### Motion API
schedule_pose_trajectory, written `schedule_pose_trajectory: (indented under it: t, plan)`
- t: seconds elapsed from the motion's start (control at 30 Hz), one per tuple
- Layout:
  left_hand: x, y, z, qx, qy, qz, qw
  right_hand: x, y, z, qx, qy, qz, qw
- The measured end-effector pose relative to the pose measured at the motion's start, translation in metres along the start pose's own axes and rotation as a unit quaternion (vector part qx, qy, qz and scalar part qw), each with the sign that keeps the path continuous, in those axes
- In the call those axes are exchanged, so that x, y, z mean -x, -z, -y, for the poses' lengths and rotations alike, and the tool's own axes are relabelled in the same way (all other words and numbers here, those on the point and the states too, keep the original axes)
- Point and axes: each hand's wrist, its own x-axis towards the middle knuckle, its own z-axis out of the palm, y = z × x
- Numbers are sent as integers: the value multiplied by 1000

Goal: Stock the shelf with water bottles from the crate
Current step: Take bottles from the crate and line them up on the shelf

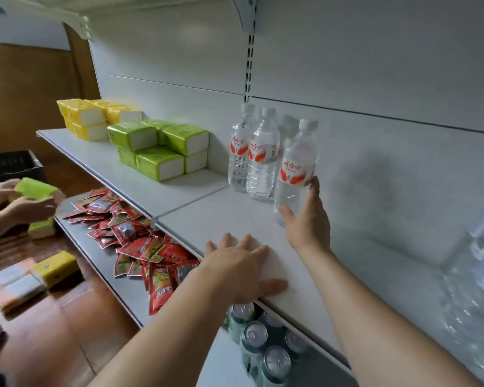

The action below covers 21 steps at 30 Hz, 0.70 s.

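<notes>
Shelf (pixel 235 219) board, white, with the right hand (pixel 308 219) on its bare middle part: thumb and fingers curve round the lower body of a water bottle (pixel 295 169), which stands upright or nearly so at the front of a small group. Behind that bottle, closer to the back panel, stand two more bottles (pixel 256 155), touching one another; a fourth may be hidden among them, but it cannot be told. All carry white caps and red-and-white labels with Chinese characters too blurred to read. The left hand (pixel 241 269) lies flat, fingers spread, pressing on the shelf's front edge and holding nothing. Left of the bottles, past the board joint, sit stacked green tissue packs (pixel 157 146), and farther left yellow tissue packs (pixel 92 118). Right of the held bottle the board runs bare along the back panel. Under the front edge lie red snack sachets (pixel 140 247) and drink cans (pixel 260 344). At far left another person's hands (pixel 25 202) hold a green pack beside a black crate (pixel 9 163).
</notes>
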Motion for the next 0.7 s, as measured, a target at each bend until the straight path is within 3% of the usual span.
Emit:
schedule_pose_trajectory:
  t: [0.5, 0.7]
  plan:
    - [-11, 23, 0, 48, -1, 63, 997, -44, -53, 5, 100, -32, -57, 993]
    - [-13, 22, 0, 51, -1, 55, 997, -42, -48, 3, 111, -44, -31, 992]
